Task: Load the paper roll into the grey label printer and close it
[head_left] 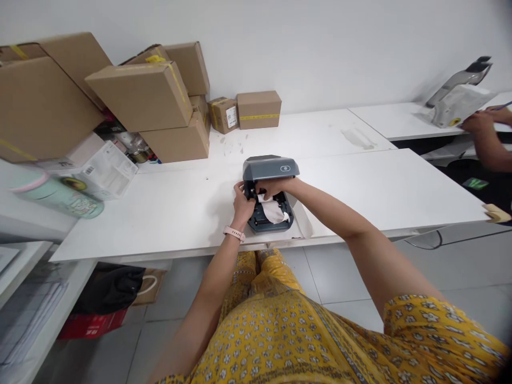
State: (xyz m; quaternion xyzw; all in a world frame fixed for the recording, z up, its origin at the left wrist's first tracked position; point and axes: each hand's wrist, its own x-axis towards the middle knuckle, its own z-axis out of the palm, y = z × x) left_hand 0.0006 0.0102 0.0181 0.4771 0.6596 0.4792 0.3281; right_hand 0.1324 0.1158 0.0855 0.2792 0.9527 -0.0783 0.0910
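Note:
A dark grey-blue label printer stands on the white desk in front of me with its lid raised. White paper from a small roll lies across the open inside, its loose end curling toward the front. My left hand grips the printer's left side, thumb over the inner edge. Under the lid, my right hand reaches in from the right, fingers closed at the roll end of the paper. The lid and the hand itself hide part of the roll.
Cardboard boxes are stacked at the left, with two smaller ones by the wall. A mint bottle and a white box stand at the far left. Another person's hand is at the far right beside a white package.

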